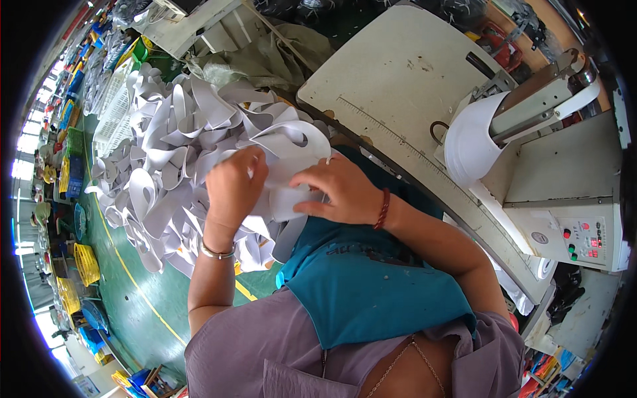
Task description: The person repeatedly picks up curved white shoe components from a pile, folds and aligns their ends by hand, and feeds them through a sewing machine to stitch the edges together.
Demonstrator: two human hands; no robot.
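Note:
A white curved sheet piece (282, 159) with a rounded opening lies at the right side of a big heap of similar pieces (159, 126), just before me. My left hand (237, 184), with a bangle on its wrist, is over the heap with its fingers curled in; whether it grips a piece is hidden. My right hand (345, 191), wearing a red beaded bracelet, reaches across the white pieces with thumb and fingers apart. Its fingertips appear to touch or overlap a piece's edge. Another white curved piece (468, 142) sits around the head of a machine (564, 199) at the right.
A pale worktable (398, 73) with a ruler along its near edge stands to the right of the heap. White crates (113, 123) are behind the heap, and yellow baskets (86, 264) stand on the green floor (139, 298) at the left. Cloth sacks (279, 56) lie at the back.

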